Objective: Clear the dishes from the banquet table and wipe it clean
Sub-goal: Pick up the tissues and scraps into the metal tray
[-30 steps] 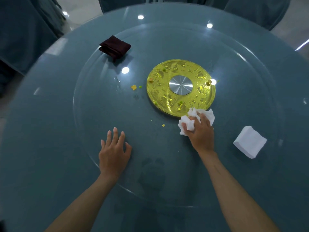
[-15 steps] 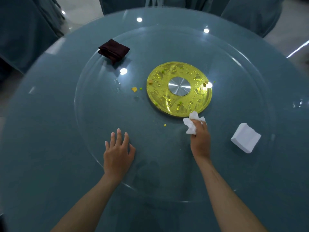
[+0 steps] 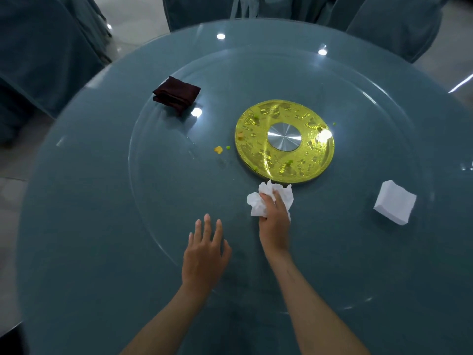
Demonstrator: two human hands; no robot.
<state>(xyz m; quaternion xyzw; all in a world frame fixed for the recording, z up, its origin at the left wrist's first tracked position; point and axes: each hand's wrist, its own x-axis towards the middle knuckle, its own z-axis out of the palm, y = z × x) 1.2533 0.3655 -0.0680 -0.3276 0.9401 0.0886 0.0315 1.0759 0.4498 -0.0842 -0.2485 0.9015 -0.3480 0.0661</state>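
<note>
My right hand [image 3: 275, 221] presses a crumpled white tissue [image 3: 258, 201] onto the glass turntable [image 3: 158, 201], just in front of the round gold hub [image 3: 284, 142] at its centre. Fingers curl over the tissue. My left hand [image 3: 204, 252] rests flat with spread fingers on the glass near the turntable's front rim. Small yellow and green food scraps [image 3: 218, 149] lie left of the hub, and a few more sit on the hub itself. The round table [image 3: 76, 226] is covered in blue-grey cloth.
A folded dark maroon cloth [image 3: 176, 94] lies at the turntable's back left. A stack of white napkins [image 3: 394, 202] sits to the right. Chairs in blue-grey covers [image 3: 384, 21] stand around the far side and left.
My right hand has dragged the tissue leftward and toward me along the hub's front edge. The small crumb in front of the hub is gone from view. My left hand stays on the glass.
</note>
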